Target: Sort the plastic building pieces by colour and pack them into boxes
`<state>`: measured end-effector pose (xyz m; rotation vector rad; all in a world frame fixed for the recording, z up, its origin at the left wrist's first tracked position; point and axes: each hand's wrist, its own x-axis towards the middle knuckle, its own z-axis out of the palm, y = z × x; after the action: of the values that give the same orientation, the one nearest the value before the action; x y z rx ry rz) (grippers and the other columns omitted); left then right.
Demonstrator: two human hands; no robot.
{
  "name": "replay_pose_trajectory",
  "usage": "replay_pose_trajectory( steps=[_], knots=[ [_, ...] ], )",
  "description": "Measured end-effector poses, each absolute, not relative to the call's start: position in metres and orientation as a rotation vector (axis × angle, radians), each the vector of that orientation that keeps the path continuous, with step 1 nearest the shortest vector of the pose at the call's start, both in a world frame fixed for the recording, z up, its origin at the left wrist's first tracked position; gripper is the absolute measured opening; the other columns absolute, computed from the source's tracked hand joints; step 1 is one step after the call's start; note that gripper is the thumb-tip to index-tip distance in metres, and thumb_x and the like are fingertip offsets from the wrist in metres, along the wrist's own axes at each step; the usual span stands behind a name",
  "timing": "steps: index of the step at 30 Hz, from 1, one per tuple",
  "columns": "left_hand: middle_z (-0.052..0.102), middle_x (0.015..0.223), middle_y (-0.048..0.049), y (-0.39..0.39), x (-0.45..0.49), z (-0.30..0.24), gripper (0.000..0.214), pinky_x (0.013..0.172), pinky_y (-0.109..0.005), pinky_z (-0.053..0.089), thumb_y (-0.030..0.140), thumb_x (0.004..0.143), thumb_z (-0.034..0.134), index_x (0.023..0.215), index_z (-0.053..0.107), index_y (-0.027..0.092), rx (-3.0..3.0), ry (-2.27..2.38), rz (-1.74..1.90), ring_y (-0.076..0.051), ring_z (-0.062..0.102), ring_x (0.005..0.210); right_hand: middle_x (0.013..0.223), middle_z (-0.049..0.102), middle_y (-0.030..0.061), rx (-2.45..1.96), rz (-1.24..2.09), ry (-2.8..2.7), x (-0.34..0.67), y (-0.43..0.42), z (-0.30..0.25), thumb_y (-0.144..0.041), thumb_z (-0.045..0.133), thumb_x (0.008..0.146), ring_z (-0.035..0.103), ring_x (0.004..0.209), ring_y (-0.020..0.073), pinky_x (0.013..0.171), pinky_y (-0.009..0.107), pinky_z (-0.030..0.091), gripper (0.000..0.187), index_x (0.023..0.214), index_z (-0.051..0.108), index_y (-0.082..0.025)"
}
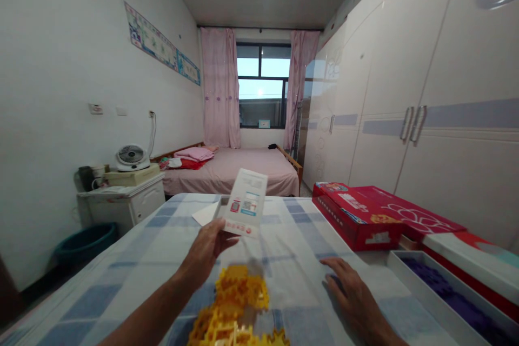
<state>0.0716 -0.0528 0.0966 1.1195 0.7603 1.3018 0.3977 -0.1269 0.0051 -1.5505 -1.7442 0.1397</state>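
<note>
My left hand (206, 248) pinches the lower left corner of a white cardboard box piece (247, 200), held tilted up above the table. Its face carries print, a red mark and a blue block like a code. Whether it is a lid or a whole box I cannot tell. Behind it, partly hidden, lie a grey-edged box part (221, 208) and a white flap (204, 214). My right hand (348, 286) is on or just over the tablecloth, fingers apart, holding nothing. Between my forearms sits a pile of yellow plastic interlocking pieces (241, 292).
A checked tablecloth (162, 265) covers the table. At right stand a red box (357, 216) and a white tray (393, 262) of purple pieces (446, 292). Beyond are a bed (251, 167) and wardrobe (405, 75). A fan (132, 157) tops the left cabinet (141, 203), near a teal tub (87, 243).
</note>
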Motion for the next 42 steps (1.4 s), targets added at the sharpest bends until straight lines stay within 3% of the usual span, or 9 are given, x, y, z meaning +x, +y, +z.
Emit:
replay_pose_trajectory(
  steps=[5, 10, 15, 18, 21, 23, 25, 30, 42],
  knots=[
    [0.070, 0.105, -0.0121, -0.117, 0.123, 0.090, 0.038, 0.087, -0.034, 0.053, 0.047, 0.084, 0.056, 0.098, 0.069, 0.014, 1.200, 0.646, 1.007, -0.022, 0.066, 0.096, 0.129, 0.053, 0.0141, -1.409, 0.597, -1.482, 0.353, -0.157, 0.058, -0.043, 0.051, 0.083, 0.057, 0.111, 0.0245, 0.090, 0.044, 0.050, 0.056, 0.133, 0.040, -0.020],
    [0.069, 0.106, -0.0079, -0.151, 0.153, 0.078, 0.038, 0.086, -0.034, 0.052, 0.046, 0.089, 0.048, 0.105, 0.067, 0.018, 1.469, 0.586, 0.896, -0.021, 0.064, 0.095, 0.137, 0.045, 0.0118, -1.157, 0.928, -1.267, 0.312, -0.178, 0.077, -0.043, 0.062, 0.077, 0.054, 0.114, 0.0244, 0.091, 0.042, 0.049, 0.077, 0.141, 0.023, -0.024],
    [0.070, 0.087, -0.0068, -0.171, 0.168, 0.063, 0.031, 0.075, -0.030, 0.051, 0.041, 0.090, 0.045, 0.096, 0.069, 0.022, 1.964, 0.691, 0.904, -0.020, 0.064, 0.078, 0.137, 0.043, 0.0059, -1.361, 0.668, -1.163, 0.298, -0.190, 0.063, -0.043, 0.066, 0.071, 0.043, 0.124, 0.0245, 0.105, 0.040, 0.036, 0.078, 0.137, 0.031, -0.024],
    [0.068, 0.108, -0.0078, -0.173, 0.168, 0.062, 0.032, 0.084, -0.032, 0.050, 0.041, 0.087, 0.049, 0.112, 0.065, 0.026, 2.246, 0.657, 0.793, -0.023, 0.064, 0.094, 0.136, 0.043, 0.0067, -1.428, 0.550, -1.191, 0.313, -0.195, 0.065, -0.044, 0.059, 0.075, 0.042, 0.124, 0.0240, 0.106, 0.040, 0.035, 0.072, 0.138, 0.031, -0.022],
    [0.055, 0.134, -0.0041, -0.155, 0.152, 0.069, 0.044, 0.101, -0.037, 0.042, 0.044, 0.086, 0.048, 0.127, 0.055, 0.030, 2.445, 0.707, 0.738, -0.025, 0.054, 0.119, 0.142, 0.035, 0.0119, -1.581, 0.188, -1.249, 0.362, -0.200, 0.076, -0.046, 0.059, 0.074, 0.032, 0.133, 0.0273, 0.110, 0.043, 0.027, 0.080, 0.140, 0.027, -0.016],
    [0.056, 0.133, -0.0034, -0.131, 0.131, 0.074, 0.045, 0.102, -0.037, 0.041, 0.045, 0.088, 0.040, 0.126, 0.056, 0.027, 2.491, 0.853, 0.855, -0.024, 0.054, 0.119, 0.146, 0.028, 0.0168, -1.795, -0.095, -1.246, 0.410, -0.204, 0.084, -0.048, 0.060, 0.072, 0.025, 0.136, 0.0325, 0.110, 0.048, 0.025, 0.085, 0.141, 0.026, -0.012],
    [0.058, 0.129, -0.0049, -0.101, 0.105, 0.074, 0.044, 0.103, -0.038, 0.040, 0.045, 0.089, 0.036, 0.119, 0.059, 0.023, 2.496, 1.016, 1.055, -0.023, 0.054, 0.117, 0.145, 0.030, 0.0208, -2.072, -0.237, -1.237, 0.460, -0.209, 0.088, -0.048, 0.059, 0.073, 0.031, 0.132, 0.0369, 0.105, 0.053, 0.030, 0.082, 0.139, 0.029, -0.011],
    [0.062, 0.119, -0.0065, -0.043, 0.043, 0.053, 0.037, 0.103, -0.040, 0.041, 0.042, 0.089, 0.034, 0.103, 0.061, 0.020, 2.435, 1.354, 1.396, -0.022, 0.056, 0.113, 0.136, 0.043, 0.0224, -2.579, -0.196, -1.309, 0.544, -0.216, 0.080, -0.053, 0.052, 0.074, 0.046, 0.119, 0.0399, 0.090, 0.054, 0.041, 0.075, 0.134, 0.039, -0.010],
    [0.058, 0.121, -0.0048, -0.029, 0.020, 0.029, 0.034, 0.101, -0.037, 0.044, 0.042, 0.091, 0.030, 0.099, 0.058, 0.025, 2.381, 1.527, 1.240, -0.023, 0.055, 0.114, 0.131, 0.051, 0.0215, -2.640, -0.075, -1.417, 0.582, -0.210, 0.048, -0.052, 0.057, 0.074, 0.051, 0.116, 0.0360, 0.094, 0.051, 0.040, 0.065, 0.124, 0.053, -0.010]
  ],
)
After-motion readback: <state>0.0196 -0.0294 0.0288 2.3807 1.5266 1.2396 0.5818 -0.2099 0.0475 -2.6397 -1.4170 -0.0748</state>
